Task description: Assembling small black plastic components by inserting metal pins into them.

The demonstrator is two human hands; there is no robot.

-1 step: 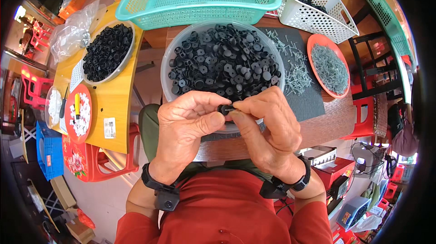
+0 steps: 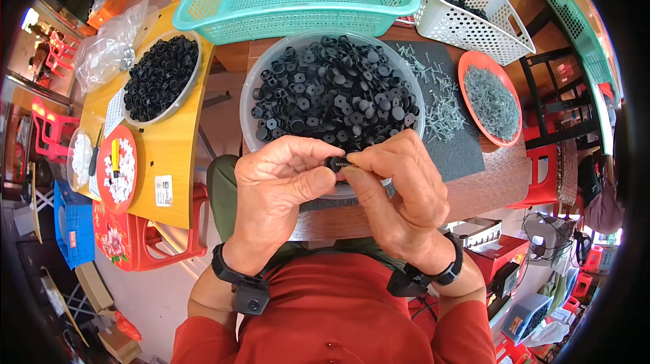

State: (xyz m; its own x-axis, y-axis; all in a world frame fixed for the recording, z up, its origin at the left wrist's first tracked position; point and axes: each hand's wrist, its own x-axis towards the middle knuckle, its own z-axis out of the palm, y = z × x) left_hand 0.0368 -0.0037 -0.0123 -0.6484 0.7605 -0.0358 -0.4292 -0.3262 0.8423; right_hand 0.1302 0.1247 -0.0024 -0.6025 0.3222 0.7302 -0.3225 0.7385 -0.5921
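Note:
My left hand (image 2: 281,178) is closed, its thumb and fingers gripping a small round black plastic part (image 2: 332,163). A thin metal spring (image 2: 343,164) sticks out of that part toward the right. The thumb and forefinger of my right hand (image 2: 396,191) pinch the spring's other end, and fingertips hide some of it. Both hands are just over the near rim of a big clear tub (image 2: 249,103), heaped with black plastic caps (image 2: 338,86). To the right, many small springs (image 2: 443,110) lie loose on a dark mat (image 2: 467,154).
An orange-red plate (image 2: 464,66) of springs (image 2: 494,103) stands on the right. Behind the tub are a teal basket (image 2: 291,18) and a white perforated basket (image 2: 467,35). The yellow table (image 2: 172,161) at left bears a bowl of black rings (image 2: 162,73) and a plate of white pieces (image 2: 120,188).

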